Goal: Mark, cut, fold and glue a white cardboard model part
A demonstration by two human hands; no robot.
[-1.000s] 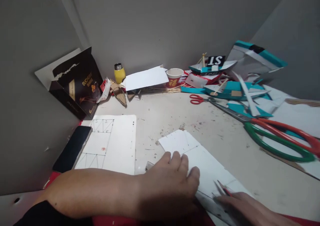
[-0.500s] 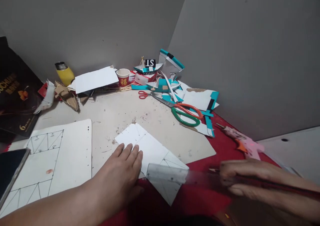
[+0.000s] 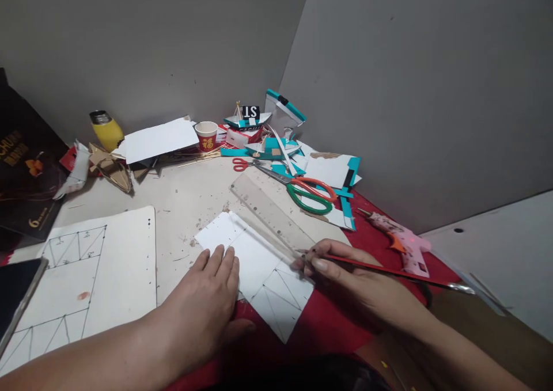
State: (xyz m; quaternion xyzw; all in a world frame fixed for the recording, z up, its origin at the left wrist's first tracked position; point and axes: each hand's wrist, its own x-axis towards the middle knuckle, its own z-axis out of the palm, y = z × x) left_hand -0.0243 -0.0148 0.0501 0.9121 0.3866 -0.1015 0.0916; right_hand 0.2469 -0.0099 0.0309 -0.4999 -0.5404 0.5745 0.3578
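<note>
My left hand (image 3: 206, 300) lies flat, fingers together, on the near left part of a white card (image 3: 254, 267) marked with pencil lines. My right hand (image 3: 345, 278) pinches the near end of a clear plastic ruler (image 3: 268, 212) and also holds a red pencil (image 3: 389, 271) that points back to the right. The ruler lies slantwise along the card's far right edge.
A larger white sheet with drawn triangles (image 3: 86, 276) lies at left, a phone (image 3: 17, 293) beside it. Green-and-red scissors (image 3: 309, 192), small red scissors (image 3: 242, 163), a pink glue gun (image 3: 401, 241), a paper cup (image 3: 206, 135), a yellow bottle (image 3: 106, 129) and teal card scraps crowd the back.
My right hand has carried the ruler from the near right edge up onto the card's right side, turning it slantwise. My left hand has stayed flat on the card.
</note>
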